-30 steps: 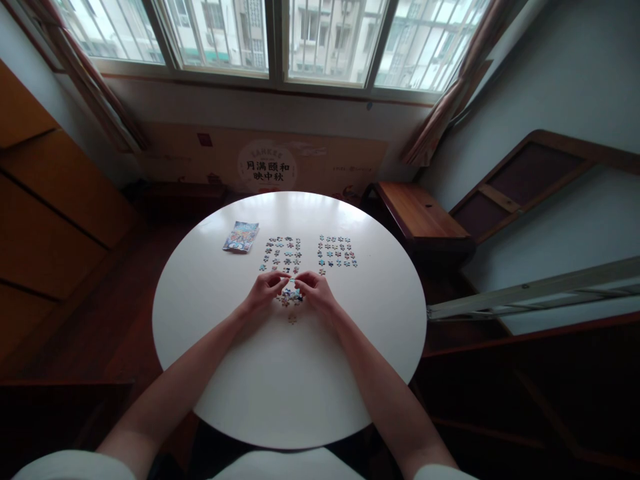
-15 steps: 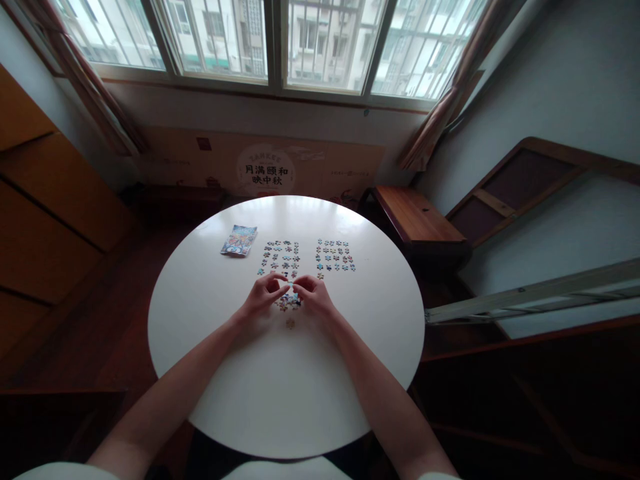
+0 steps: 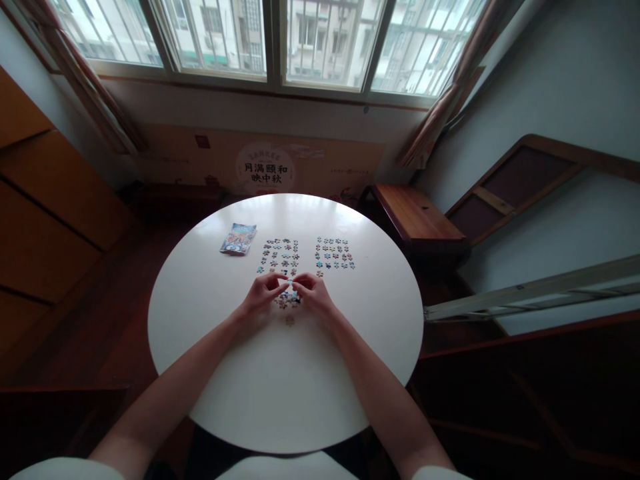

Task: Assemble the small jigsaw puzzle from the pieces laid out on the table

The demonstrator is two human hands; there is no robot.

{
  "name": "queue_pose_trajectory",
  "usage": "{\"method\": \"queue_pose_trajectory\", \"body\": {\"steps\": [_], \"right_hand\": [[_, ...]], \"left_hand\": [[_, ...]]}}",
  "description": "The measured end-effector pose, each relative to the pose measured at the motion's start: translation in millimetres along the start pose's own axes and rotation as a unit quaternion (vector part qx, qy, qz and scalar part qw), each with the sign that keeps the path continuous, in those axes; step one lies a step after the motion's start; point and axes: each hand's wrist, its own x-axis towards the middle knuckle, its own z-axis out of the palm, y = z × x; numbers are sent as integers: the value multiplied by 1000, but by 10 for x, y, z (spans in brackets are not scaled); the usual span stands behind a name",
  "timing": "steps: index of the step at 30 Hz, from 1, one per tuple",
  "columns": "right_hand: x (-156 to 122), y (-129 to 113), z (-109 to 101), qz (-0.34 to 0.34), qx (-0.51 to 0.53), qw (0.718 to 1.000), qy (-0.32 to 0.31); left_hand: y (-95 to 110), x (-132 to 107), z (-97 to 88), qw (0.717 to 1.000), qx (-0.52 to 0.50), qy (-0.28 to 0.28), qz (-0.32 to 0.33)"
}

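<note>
My left hand [image 3: 261, 294] and my right hand [image 3: 313, 293] meet over the middle of a round white table [image 3: 285, 387]. Both pinch a small jigsaw piece [image 3: 291, 285] between their fingertips. Just below the hands lies a small cluster of joined pieces [image 3: 289, 300], and a single loose piece [image 3: 290, 321] lies nearer to me. Beyond the hands, loose pieces are laid out in two groups, one on the left [image 3: 280, 253] and one on the right [image 3: 335, 253].
A small printed picture packet [image 3: 239, 238] lies at the table's far left. A wooden side table [image 3: 417, 217] stands to the right, wooden cabinets [image 3: 45, 200] on the left, and a window [image 3: 270, 33] behind.
The view shifted slightly. Both hands stay together over the same spot, still pinching the small piece.
</note>
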Motion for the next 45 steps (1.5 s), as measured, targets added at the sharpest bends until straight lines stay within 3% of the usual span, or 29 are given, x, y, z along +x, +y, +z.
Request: {"method": "queue_pose_trajectory", "body": {"steps": [36, 39, 43, 45], "right_hand": [[-5, -18, -10, 6, -17, 1000, -9], [-12, -28, -4, 17, -14, 1000, -4], [-18, -32, 11, 30, -11, 999, 2], [-15, -27, 16, 31, -8, 999, 3]], "left_hand": [[37, -5, 4, 1000, 21, -2, 7], [89, 14, -111, 997, 75, 10, 30], [169, 55, -453, 981, 171, 70, 53], [183, 64, -629, 979, 190, 60, 33]]}}
